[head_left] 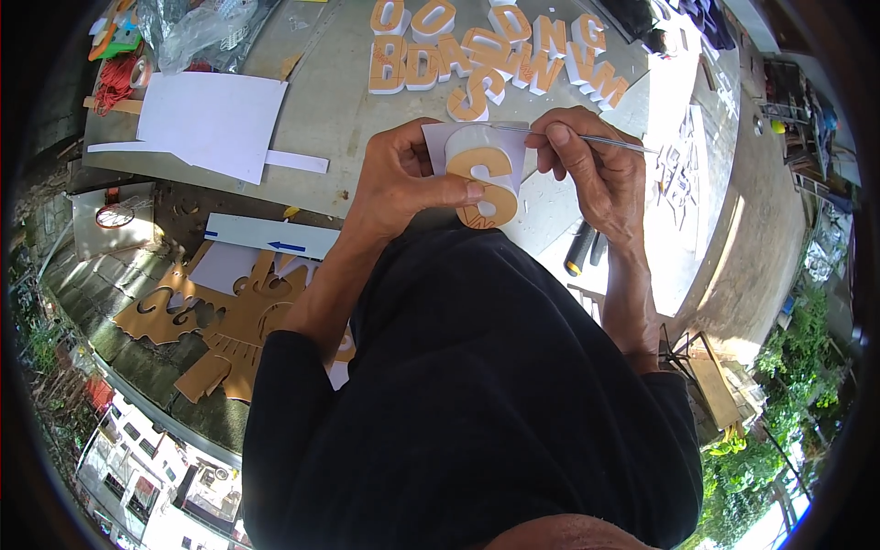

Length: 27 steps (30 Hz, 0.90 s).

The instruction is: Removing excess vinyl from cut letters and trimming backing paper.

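One curved letter (486,181) and its white sheet (437,139) are sitting in my left grip (401,179); my right grip (594,167) is pinching a thin rod (614,142) at the letter's far edge. Beyond that letter, white-sided letters (389,66) are covering some tabletop (321,110), seemingly finished; mine is looking untrimmed.

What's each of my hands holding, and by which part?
Left hand: S-shaped letter block, thumb on its tan face, white sheet behind. Right hand: thin metal rod, around its middle.

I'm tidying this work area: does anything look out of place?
Yes: on the left, a brown sheet full of holes looks ragged, and beyond it a red cord lies in a tangle.
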{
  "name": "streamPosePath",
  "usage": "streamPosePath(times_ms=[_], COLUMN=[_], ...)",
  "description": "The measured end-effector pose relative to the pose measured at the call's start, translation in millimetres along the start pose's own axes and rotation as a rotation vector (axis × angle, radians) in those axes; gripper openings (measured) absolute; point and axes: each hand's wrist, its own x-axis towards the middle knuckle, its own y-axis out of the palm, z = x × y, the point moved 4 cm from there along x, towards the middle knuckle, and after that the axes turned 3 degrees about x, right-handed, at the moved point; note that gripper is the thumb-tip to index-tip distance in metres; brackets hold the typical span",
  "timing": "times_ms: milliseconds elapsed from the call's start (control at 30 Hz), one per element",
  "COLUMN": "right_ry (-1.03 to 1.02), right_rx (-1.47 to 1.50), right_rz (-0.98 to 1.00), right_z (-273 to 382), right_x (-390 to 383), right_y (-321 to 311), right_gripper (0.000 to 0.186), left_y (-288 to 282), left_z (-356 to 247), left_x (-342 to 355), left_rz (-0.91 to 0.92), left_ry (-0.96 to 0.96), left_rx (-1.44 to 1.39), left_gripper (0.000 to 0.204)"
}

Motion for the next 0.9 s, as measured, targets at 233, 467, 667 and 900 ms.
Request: streamPosePath(times_ms=[233, 467, 667, 900], right_ry=[-0.044, -0.086, -0.104, -0.108], right_rx=[-0.015, 0.004, -0.06, -0.082], right_rz=[-0.103, -0.144, -0.081, -0.134], right_z=[-5, -2, -3, -1], right_x=[-17, -15, -9, -20], right_y=[9, 10, 10, 12], right_gripper=[0.025, 0.022, 0.021, 0.019], left_y=[-2, -2, 2, -7], left_z=[0, 0, -2, 3], left_x=[2, 2, 3, 3], left_rz=[-0.006, 0.0, 0.008, -0.043], left_ry=[0.033, 0.048, 0.045, 0.037], left_rx=[-0.064, -0.027, -0.037, -0.089], left_gripper=[0.049, 0.048, 0.048, 0.05])
